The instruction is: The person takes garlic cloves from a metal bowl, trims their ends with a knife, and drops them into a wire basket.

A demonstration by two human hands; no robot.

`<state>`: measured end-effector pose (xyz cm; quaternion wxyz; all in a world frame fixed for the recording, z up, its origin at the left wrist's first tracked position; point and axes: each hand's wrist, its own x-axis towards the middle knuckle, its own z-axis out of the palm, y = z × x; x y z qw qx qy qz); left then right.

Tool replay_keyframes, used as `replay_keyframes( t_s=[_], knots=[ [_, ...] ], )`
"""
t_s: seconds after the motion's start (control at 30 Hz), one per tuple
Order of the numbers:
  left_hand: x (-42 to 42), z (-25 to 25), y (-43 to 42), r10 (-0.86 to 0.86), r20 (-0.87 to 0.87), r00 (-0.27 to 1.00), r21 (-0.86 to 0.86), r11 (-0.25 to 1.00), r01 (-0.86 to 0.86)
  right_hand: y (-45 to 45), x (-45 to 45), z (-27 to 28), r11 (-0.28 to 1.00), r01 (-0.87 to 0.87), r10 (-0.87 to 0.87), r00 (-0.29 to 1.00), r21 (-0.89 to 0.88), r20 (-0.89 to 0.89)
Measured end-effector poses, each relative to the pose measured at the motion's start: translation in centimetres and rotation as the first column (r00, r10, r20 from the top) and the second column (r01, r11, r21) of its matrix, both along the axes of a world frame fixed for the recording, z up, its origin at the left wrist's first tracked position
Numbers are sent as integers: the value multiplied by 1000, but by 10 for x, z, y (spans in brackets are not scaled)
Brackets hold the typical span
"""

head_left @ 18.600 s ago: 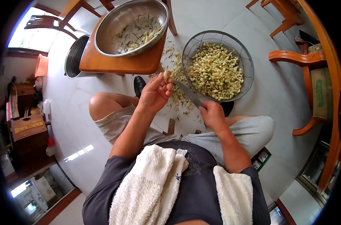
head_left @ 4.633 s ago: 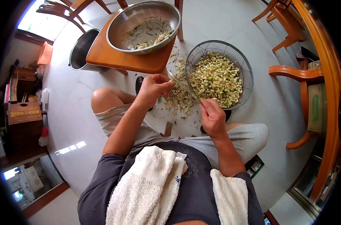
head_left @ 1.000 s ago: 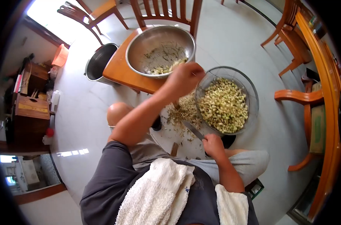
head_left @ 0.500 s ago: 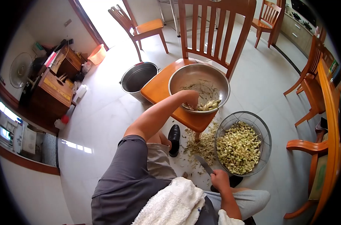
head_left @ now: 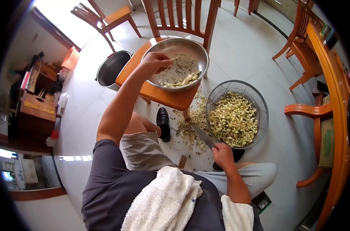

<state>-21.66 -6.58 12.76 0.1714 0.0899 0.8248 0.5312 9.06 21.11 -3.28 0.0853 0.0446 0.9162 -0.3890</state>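
Note:
My left hand (head_left: 158, 62) is over the left side of a metal bowl (head_left: 203, 57), its fingers pinched together; whether something small is in them I cannot make out. In the bowl lie pale, slender vegetable pieces (head_left: 188, 79) and dark green shreds. My right hand (head_left: 223, 155) grips the handle of a knife (head_left: 203, 136), whose broad blade points up and left over the floor. Beside that blade stands a wire-framed basket (head_left: 263, 119) holding many short, pale green-white vegetable pieces (head_left: 234, 121).
The bowl rests on a wooden chair (head_left: 173, 99). Trimmings (head_left: 187, 126) litter the floor below it, near a black shoe (head_left: 163, 123). A dark bucket (head_left: 112, 69) stands left of the chair. A wooden table (head_left: 338, 96) lines the right side.
My left hand has risen from the vegetable pieces inside the bowl to its left side. My right hand still holds the knife. The view has tilted downward.

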Motion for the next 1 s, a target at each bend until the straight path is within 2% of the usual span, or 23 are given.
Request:
replay_keyframes(
  t_s=[0.03, 0.17, 0.2, 0.27, 0.33, 0.4, 0.47, 0.6, 0.8, 1.0],
  knots=[
    [16, 11, 2, -10, 58, 998, 115, 993, 3, -1, -1, 9, 996, 60, -57, 997, -72, 42],
    [84, 6, 10, -100, 274, 957, 470, 882, -42, 2, -1, 21, 962, 154, -204, 955, -226, -215],
    [100, 5, 12, -189, 334, 924, 524, 851, -15, 6, -1, 26, 965, 161, -200, 961, -205, -190],
    [127, -18, 21, -218, 357, 908, 627, 777, -60, 7, 1, 33, 927, 209, -275, 943, -313, -187],
    [147, -45, 33, -154, 382, 911, 618, 776, -128, 8, 2, 42, 918, 190, -283, 928, -347, -242],
    [159, -82, 41, -218, 415, 883, 732, 657, -182, 6, 2, 45, 914, 156, -289, 898, -375, -331],
    [171, -99, 48, -246, 537, 807, 732, 611, -301, 3, 1, 48, 915, 112, -289, 851, -387, -437],
    [185, -118, 57, -241, 664, 708, 677, 595, -432, 0, 4, 50, 919, 98, -258, 882, -383, -393],
    [188, -129, 64, -197, 558, 806, 681, 664, -309, -3, 5, 51, 949, 71, -206, 877, -307, -433],
    [193, -135, 68, -141, 511, 848, 669, 685, -289, -2, 5, 45, 980, 62, -145, 874, -191, -464]
  ],
)
